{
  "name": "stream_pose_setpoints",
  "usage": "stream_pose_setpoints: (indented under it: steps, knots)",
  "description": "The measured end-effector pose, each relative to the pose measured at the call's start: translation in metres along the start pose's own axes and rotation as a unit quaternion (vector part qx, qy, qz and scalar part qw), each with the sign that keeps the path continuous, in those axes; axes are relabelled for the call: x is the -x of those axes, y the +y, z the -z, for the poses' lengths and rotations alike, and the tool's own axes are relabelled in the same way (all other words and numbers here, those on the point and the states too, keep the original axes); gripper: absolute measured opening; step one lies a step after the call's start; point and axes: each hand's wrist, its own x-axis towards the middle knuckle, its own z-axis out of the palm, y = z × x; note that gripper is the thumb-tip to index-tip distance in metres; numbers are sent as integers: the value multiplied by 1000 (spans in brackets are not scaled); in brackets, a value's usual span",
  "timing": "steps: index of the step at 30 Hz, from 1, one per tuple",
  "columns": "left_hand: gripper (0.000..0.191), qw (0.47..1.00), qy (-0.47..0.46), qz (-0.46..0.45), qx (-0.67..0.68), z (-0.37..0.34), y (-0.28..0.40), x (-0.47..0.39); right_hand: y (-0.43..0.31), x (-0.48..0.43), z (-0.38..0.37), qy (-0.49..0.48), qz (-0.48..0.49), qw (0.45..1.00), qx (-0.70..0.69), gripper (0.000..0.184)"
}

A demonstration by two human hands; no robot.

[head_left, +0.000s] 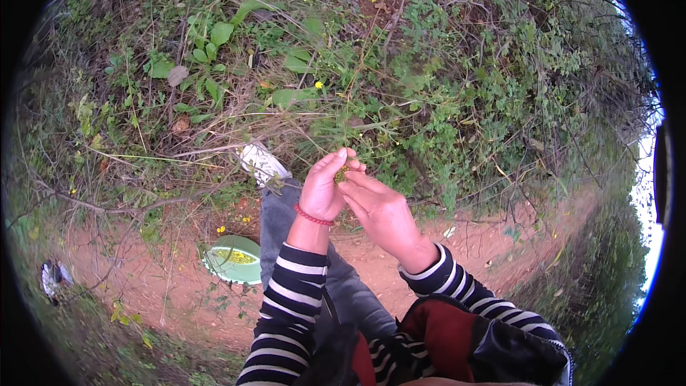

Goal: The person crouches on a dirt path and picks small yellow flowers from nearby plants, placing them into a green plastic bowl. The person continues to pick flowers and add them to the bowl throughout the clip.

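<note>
My left hand (323,186), with a red bead bracelet (313,216) at its wrist, is curled around a small cluster of yellow-green flower buds (341,174). Thin stems run up from the cluster into the growth ahead. My right hand (381,213) comes in from the right, its fingers against the cluster and the left palm. Some of its fingertips are hidden, so whether they pinch anything does not show. Lower left, a pale green basin (244,247) with yellow flower heads (236,256) in it stands on the dirt beside my leg.
Dense weeds and dry stalks (300,128) cover the bank ahead. A bare branch (144,207) crosses on the left. My white shoe (262,163) stands among the plants. A reddish dirt path (514,225) runs across. A black-and-white object (53,280) lies far left.
</note>
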Motion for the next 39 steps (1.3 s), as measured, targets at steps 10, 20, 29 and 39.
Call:
stream_pose_setpoints:
  steps: [10, 20, 29, 39]
  knots:
    - [14, 999, -16, 50, 2, -5, 0, 2, 26, -167, 59, 154, 125, 969, 148, 26]
    - [18, 997, -41, 64, 10, -5, 0, 0, 51, -249, 22, 25, 85, 950, 299, 25]
    - [16, 993, -72, 95, -21, -10, -12, 1, 33, -133, 97, 150, 17, 985, 84, 9]
    - [17, 986, -84, 123, -73, -15, -31, 7, 60, -8, 82, 297, -96, 948, -57, 14]
